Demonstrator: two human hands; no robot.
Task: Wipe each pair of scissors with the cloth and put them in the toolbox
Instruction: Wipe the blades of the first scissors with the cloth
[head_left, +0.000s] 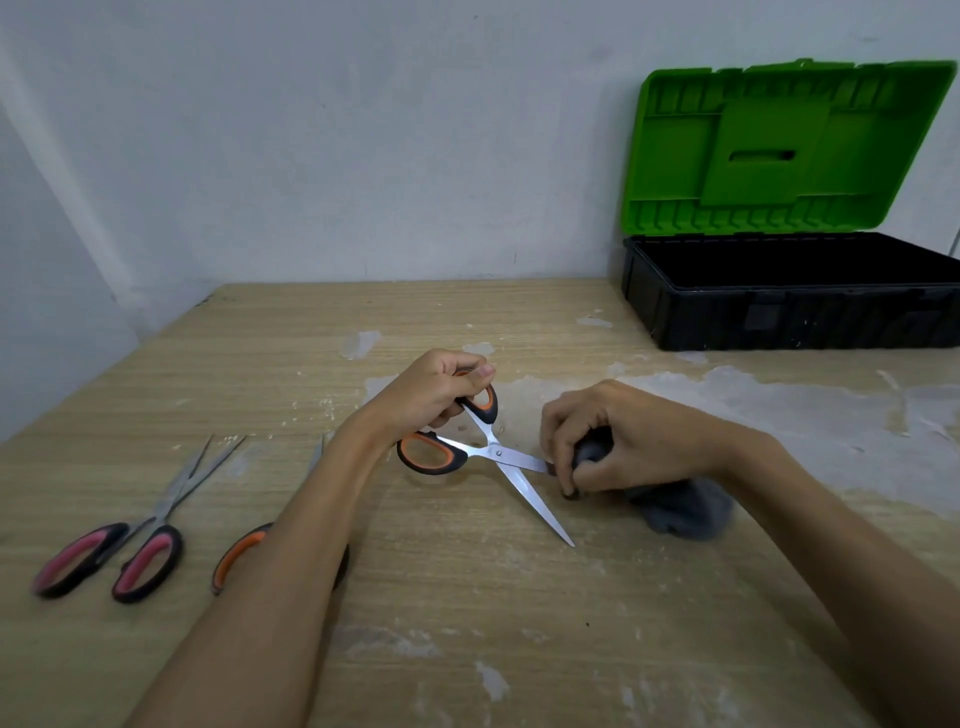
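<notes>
left hand (431, 395) fingers grip open scissors (485, 452) handle | right hand (618, 436) fingers pinch cloth (675, 506) on one blade

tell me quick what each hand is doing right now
Left hand: closed on the handle of the open orange scissors.
Right hand: closed on the grey cloth, pinching one blade.
</notes>
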